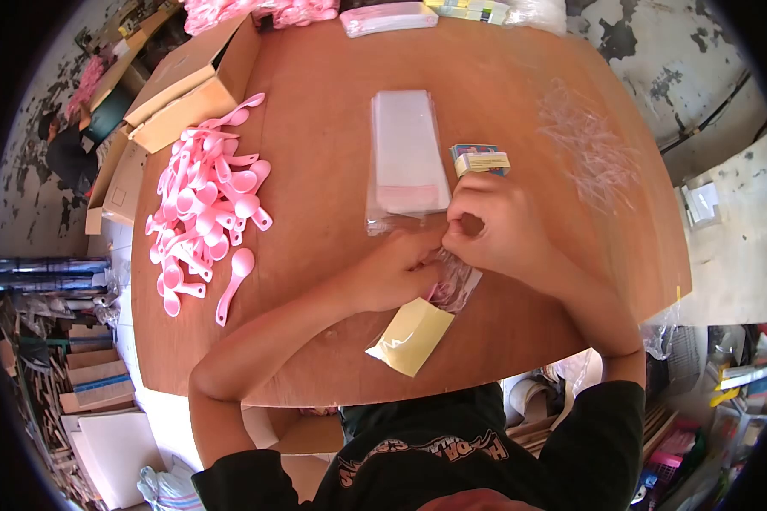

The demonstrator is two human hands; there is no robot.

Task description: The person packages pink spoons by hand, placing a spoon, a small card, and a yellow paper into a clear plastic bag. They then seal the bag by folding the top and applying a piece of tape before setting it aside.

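Between my hands is a clear plastic bag (458, 285) with a pale yellow card (413, 335) in its lower end. Something pink shows through the plastic near my left fingers, partly hidden. My left hand (400, 271) is closed around the bag's side. At the bag's upper end, my right hand (496, 223) pinches the plastic between thumb and finger. Just beyond them lies a stack of flat clear bags (405, 145). A small stack of printed cards (479, 160) sits right above my right hand.
A pile of pink spoons (204, 196) covers the table's left side, one spoon (234, 285) lying apart. Behind it stands a cardboard box (192, 77). Thin clear plastic strips (588, 145) are scattered at the right. Pink packets (388, 19) lie along the far edge.
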